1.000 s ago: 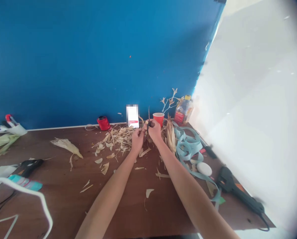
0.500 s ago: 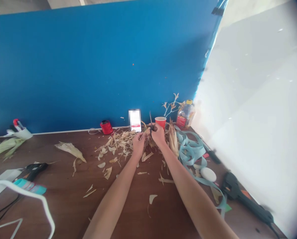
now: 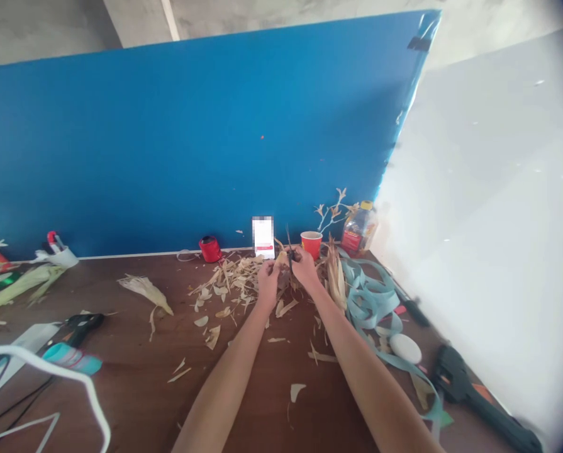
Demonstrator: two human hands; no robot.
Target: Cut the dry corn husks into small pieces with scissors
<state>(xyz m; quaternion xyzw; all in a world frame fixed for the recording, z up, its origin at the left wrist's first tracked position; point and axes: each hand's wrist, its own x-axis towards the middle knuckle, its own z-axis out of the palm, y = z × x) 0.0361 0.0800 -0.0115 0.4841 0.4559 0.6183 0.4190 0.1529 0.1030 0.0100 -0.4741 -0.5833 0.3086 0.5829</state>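
My left hand is closed, pinching a small piece of dried corn husk between thumb and fingers. My right hand grips a pair of dark scissors, with the thin blades pointing up beside the husk piece. Both hands meet over a heap of husk scraps. Just behind my right hand stands a red paper cup. A phone with a lit screen leans on the blue partition behind my left hand. Which fingers sit in the scissor handles I cannot make out.
Right of my hands lie a husk bundle, tangled pale-blue ribbon, a white disc and a dark glue gun. A plastic bottle stands at the corner. A red spool and a loose husk lie left.
The camera view has tilted up and shifted slightly left, so everything sits lower and further right. My hands stay together over the scraps, still with husk and scissors.
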